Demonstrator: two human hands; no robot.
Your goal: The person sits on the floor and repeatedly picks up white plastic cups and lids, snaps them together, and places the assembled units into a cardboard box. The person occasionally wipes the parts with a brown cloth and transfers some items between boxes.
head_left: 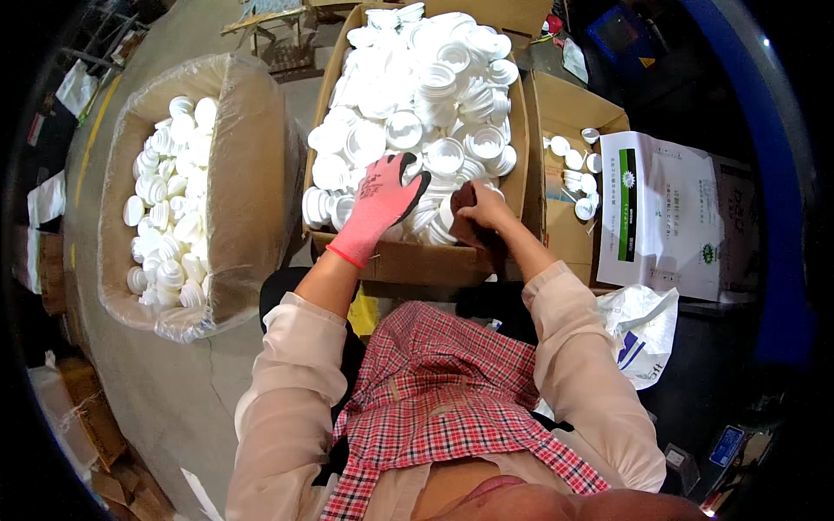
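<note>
A large cardboard box (408, 260) in front of me is heaped with white ribbed plastic caps (404, 130). My left hand (387, 191), in a pink glove with black fingertips, reaches over the near part of the heap. Its thumb and fingers are apart, with white caps beneath them; nothing is plainly held. My bare right hand (488, 208) grips a dark brown cloth (469, 221) by the box's near right corner. The cloth hangs against the caps and the near wall. Fingertips under the cloth are hidden.
To the left stands a plastic-lined box (252, 165) of similar white caps (174, 208). At right, a shallower carton (569, 95) holds several small white caps with stems (584, 184). A printed white carton (669, 217) and a crumpled white bag (641, 334) are beside it.
</note>
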